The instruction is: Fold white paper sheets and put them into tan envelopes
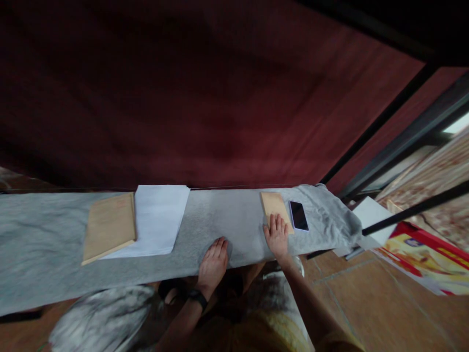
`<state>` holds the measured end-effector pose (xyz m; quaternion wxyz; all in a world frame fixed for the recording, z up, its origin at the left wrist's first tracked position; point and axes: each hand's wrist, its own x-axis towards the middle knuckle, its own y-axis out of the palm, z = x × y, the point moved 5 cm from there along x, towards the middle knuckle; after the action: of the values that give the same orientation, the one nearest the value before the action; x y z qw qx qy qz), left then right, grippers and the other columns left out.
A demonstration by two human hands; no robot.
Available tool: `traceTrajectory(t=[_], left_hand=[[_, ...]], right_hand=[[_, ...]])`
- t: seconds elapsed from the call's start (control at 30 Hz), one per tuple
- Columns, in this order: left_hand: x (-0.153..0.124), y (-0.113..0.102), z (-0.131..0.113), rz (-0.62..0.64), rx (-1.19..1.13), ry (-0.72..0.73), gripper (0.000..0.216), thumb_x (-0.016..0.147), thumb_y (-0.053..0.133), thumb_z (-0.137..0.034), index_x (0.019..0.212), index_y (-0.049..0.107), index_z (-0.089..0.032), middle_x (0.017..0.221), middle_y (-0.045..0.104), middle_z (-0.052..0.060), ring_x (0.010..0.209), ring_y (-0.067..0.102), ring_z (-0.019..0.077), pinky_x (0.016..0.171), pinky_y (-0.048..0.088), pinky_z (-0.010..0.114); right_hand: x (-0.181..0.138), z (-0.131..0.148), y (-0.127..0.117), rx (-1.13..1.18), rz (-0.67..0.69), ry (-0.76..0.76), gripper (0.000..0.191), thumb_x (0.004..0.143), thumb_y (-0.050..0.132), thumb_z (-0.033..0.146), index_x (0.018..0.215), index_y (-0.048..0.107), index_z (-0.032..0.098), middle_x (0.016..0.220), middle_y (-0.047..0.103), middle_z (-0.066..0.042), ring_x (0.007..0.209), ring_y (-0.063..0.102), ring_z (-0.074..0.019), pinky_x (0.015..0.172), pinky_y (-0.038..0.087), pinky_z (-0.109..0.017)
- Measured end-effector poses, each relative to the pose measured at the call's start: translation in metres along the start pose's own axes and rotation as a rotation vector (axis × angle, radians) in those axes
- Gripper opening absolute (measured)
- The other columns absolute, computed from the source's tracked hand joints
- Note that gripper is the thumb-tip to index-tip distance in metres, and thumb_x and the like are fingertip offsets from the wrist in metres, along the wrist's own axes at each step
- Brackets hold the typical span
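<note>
Two hands lie palm down at the near side of the grey cloth (238,210), neither pinching anything. On the right, the right hand (276,235) rests on the near part of the small envelope (271,201), its fingers a little spread; the touch looks like a light press to steady it. The left hand (213,260) lies flat on the cloth's near edge, fingers close together, touching neither paper nor envelope, perhaps just for support. The phone (299,215) lies face up just right of the small envelope, seemingly put aside within easy reach. At the left, the brown envelope (110,225) overlaps the left edge of the white paper (157,217), likely set together as one pile, leaving a bare stretch of cloth between the pile and the right hand.

The small envelope's long axis runs from far to near, slanted so that its far end leans left and its near end right. The phone lies nearly parallel to it. Which end carries a flap cannot be told.
</note>
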<state>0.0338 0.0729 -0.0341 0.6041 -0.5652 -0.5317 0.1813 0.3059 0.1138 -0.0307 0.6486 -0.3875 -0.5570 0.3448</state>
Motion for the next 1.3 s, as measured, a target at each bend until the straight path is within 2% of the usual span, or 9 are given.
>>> traceTrajectory(t=[0.13, 0.27, 0.37, 0.47, 0.57, 0.67, 0.93, 1.1, 1.3], left_hand=[[-0.002, -0.004, -0.005, 0.036, -0.020, -0.028, 0.040, 0.093, 0.042, -0.014, 0.128, 0.061, -0.016, 0.138, 0.061, 0.010, 0.126, 0.057, 0.0236, 0.106, 0.047, 0.040], [0.007, -0.017, 0.006, 0.022, -0.035, -0.161, 0.038, 0.096, 0.041, -0.019, 0.128, 0.061, -0.020, 0.141, 0.058, 0.008, 0.134, 0.049, 0.0238, 0.113, 0.041, 0.046], [0.016, -0.037, 0.040, -0.047, 0.061, -0.339, 0.043, 0.097, 0.042, -0.026, 0.137, 0.054, -0.017, 0.149, 0.049, 0.012, 0.143, 0.037, 0.0283, 0.116, 0.035, 0.051], [0.015, -0.057, 0.085, -0.093, 0.228, -0.548, 0.056, 0.096, 0.043, -0.033, 0.144, 0.044, -0.005, 0.154, 0.039, 0.023, 0.147, 0.028, 0.0366, 0.115, 0.029, 0.057], [0.002, -0.065, 0.119, -0.046, 0.367, -0.713, 0.059, 0.096, 0.042, -0.036, 0.142, 0.044, 0.001, 0.149, 0.042, 0.029, 0.142, 0.035, 0.0404, 0.112, 0.032, 0.059], [-0.006, -0.063, 0.131, 0.076, 0.437, -0.714, 0.051, 0.098, 0.038, -0.032, 0.135, 0.052, 0.000, 0.141, 0.052, 0.028, 0.133, 0.048, 0.0381, 0.107, 0.039, 0.053], [0.006, -0.069, 0.123, 0.249, 0.434, -0.658, 0.037, 0.096, 0.035, -0.019, 0.110, 0.066, -0.004, 0.107, 0.066, 0.022, 0.099, 0.064, 0.0287, 0.080, 0.053, 0.040], [0.009, -0.076, 0.108, 0.288, 0.409, -0.573, 0.035, 0.090, 0.036, -0.006, 0.111, 0.064, -0.004, 0.102, 0.066, 0.022, 0.092, 0.066, 0.0281, 0.071, 0.055, 0.037], [0.015, -0.074, 0.065, 0.303, 0.343, -0.497, 0.032, 0.090, 0.042, -0.006, 0.116, 0.062, -0.011, 0.094, 0.067, 0.014, 0.090, 0.067, 0.0239, 0.073, 0.056, 0.033]], right_hand=[[-0.022, 0.027, -0.001, 0.123, 0.019, -0.156, 0.059, 0.102, 0.031, 0.040, 0.156, 0.025, 0.015, 0.161, 0.027, -0.018, 0.146, 0.028, -0.0322, 0.114, 0.026, -0.055], [-0.049, 0.051, 0.005, 0.195, 0.080, -0.254, 0.052, 0.102, 0.029, 0.036, 0.150, 0.039, 0.018, 0.155, 0.040, -0.013, 0.143, 0.035, -0.0279, 0.116, 0.026, -0.050], [-0.056, 0.055, 0.005, 0.199, 0.088, -0.233, 0.049, 0.102, 0.028, 0.033, 0.146, 0.045, 0.018, 0.151, 0.047, -0.012, 0.138, 0.041, -0.0257, 0.116, 0.025, -0.048], [-0.055, 0.055, 0.004, 0.209, 0.086, -0.219, 0.048, 0.102, 0.029, 0.033, 0.145, 0.047, 0.020, 0.149, 0.049, -0.010, 0.135, 0.044, -0.0246, 0.116, 0.025, -0.047], [-0.054, 0.054, 0.003, 0.217, 0.091, -0.220, 0.049, 0.101, 0.029, 0.031, 0.146, 0.046, 0.020, 0.149, 0.049, -0.010, 0.135, 0.045, -0.0246, 0.116, 0.024, -0.047], [-0.054, 0.054, 0.004, 0.212, 0.099, -0.218, 0.050, 0.100, 0.028, 0.029, 0.146, 0.046, 0.020, 0.149, 0.050, -0.010, 0.135, 0.044, -0.0247, 0.116, 0.024, -0.048], [-0.055, 0.054, 0.005, 0.210, 0.104, -0.205, 0.051, 0.098, 0.031, 0.027, 0.147, 0.045, 0.020, 0.150, 0.049, -0.010, 0.134, 0.046, -0.0248, 0.116, 0.025, -0.048], [-0.055, 0.055, 0.003, 0.237, 0.099, -0.184, 0.051, 0.099, 0.029, 0.028, 0.144, 0.049, 0.019, 0.148, 0.051, -0.010, 0.134, 0.046, -0.0256, 0.116, 0.026, -0.049], [-0.056, 0.052, 0.005, 0.357, 0.069, -0.181, 0.050, 0.099, 0.031, 0.033, 0.143, 0.051, 0.019, 0.147, 0.051, -0.012, 0.134, 0.046, -0.0275, 0.116, 0.027, -0.052]])
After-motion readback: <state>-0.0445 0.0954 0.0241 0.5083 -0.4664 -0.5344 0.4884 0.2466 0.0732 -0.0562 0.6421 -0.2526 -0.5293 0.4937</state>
